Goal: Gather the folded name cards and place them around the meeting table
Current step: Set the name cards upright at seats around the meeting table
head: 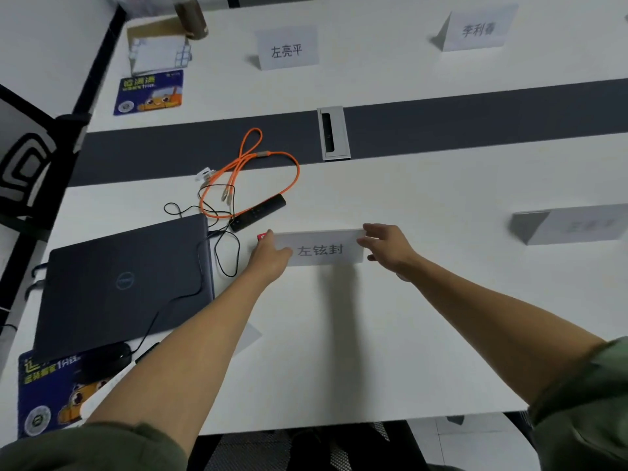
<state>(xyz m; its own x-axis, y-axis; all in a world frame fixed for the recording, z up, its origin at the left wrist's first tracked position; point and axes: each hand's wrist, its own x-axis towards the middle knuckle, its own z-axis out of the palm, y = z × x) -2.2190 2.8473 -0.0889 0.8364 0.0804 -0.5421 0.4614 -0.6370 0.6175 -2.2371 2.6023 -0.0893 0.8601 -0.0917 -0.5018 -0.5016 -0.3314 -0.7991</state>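
A white folded name card with black characters stands on the near half of the white meeting table. My left hand grips its left end and my right hand holds its right end. Two more folded name cards stand on the far side, one at centre and one to the right. Another name card stands at the right edge on the near half, its text blurred.
A closed dark laptop lies left of my arms, with black cords, an orange cable and a black remote beyond it. Blue mouse pads lie near left and far left. A grey cable hatch sits in the dark centre strip.
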